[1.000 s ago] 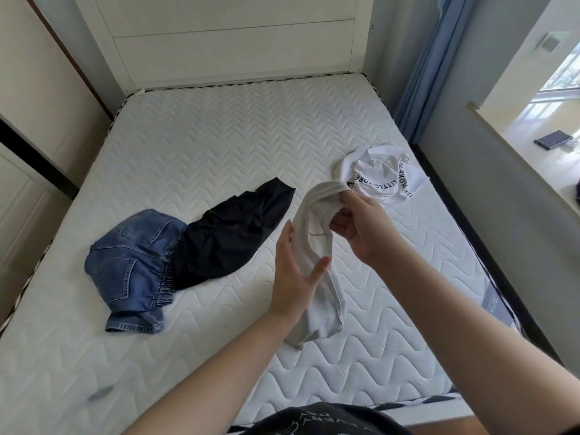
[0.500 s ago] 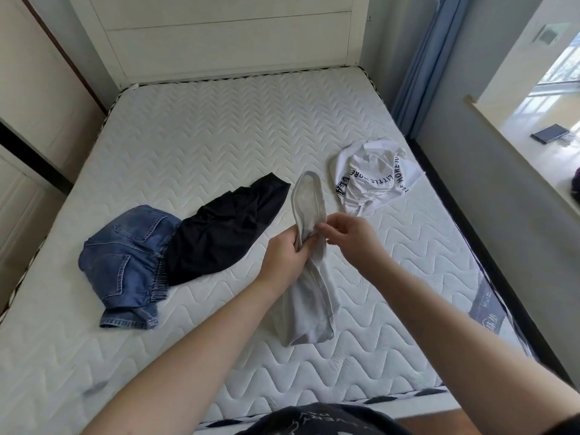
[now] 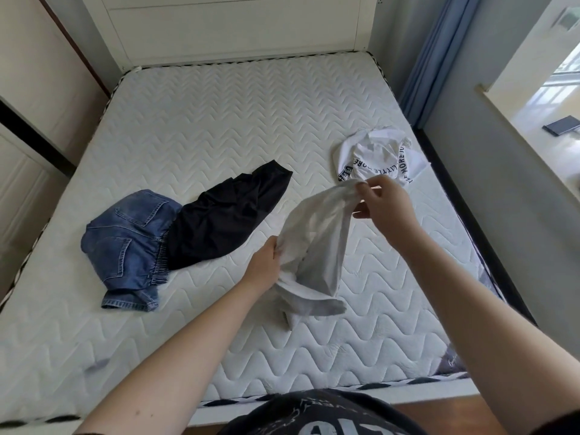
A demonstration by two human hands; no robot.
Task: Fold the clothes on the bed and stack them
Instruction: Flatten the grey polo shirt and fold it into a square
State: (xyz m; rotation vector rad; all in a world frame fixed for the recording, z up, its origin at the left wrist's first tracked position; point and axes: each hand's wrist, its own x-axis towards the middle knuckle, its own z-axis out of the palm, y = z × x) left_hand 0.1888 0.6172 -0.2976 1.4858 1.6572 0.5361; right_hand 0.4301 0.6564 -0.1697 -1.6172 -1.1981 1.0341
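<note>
The left hand point(image 3: 263, 267) is gripping one edge of the grey cloth point(image 3: 317, 243) in curled fingers, while the right hand point(image 3: 384, 206) is pinching another edge higher and further out, so the two hands are being held apart with the fabric stretched slantwise between them. That spread is probably meant to open the cloth out and find its shape before a fold can be made; a bunched piece will not fold cleanly. The cloth is hanging over the near middle of the bed point(image 3: 194, 127), its lower end trailing down below the left hand and seemingly brushing the mattress, though contact is hard to judge. What kind of garment it is cannot be told, since it is still crumpled. The other clothes are lying unfolded and waiting: the jeans point(image 3: 125, 246) are sitting to the left, touching the black garment point(image 3: 226, 215) beside them, and the white shirt point(image 3: 379, 158) is lying crumpled just beyond the right hand near the bed's right edge. No stack is showing yet, so the task is looking to be at an early stage, with the grey cloth being the piece in hand
</note>
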